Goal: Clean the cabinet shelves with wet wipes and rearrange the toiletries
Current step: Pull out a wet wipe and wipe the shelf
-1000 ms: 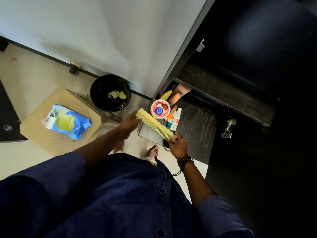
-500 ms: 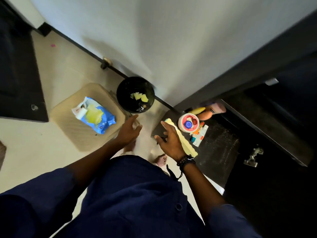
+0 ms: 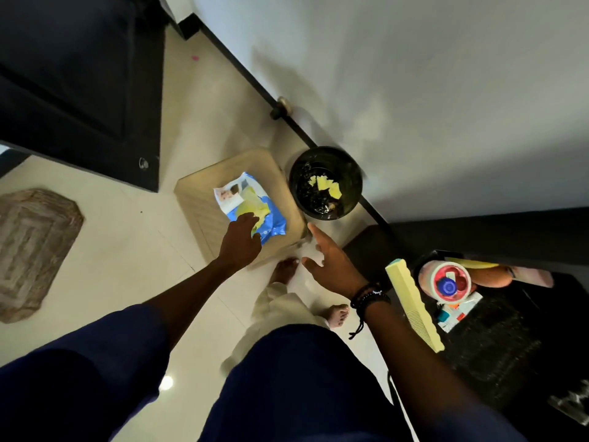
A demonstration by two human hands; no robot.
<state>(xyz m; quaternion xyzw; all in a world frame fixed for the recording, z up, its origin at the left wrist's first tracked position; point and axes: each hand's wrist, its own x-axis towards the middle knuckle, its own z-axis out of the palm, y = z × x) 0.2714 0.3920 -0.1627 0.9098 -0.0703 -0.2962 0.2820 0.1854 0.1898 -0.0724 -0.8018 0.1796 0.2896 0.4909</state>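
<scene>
R hand hung over floor w/ fingers spread, empty, near comb lying on dark shelf beside toiletries. L hand reached onto wipes pack on stool, fingers touching a yellow wipe; grip unclear. Bin beyond.

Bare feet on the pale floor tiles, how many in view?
2. One bare foot shows between the two arms, beside the beige stool; the other bare foot is lower, under the right wrist. Both partly covered by cream trouser legs.

Comb put down; left hand now on wipes pack.
</scene>
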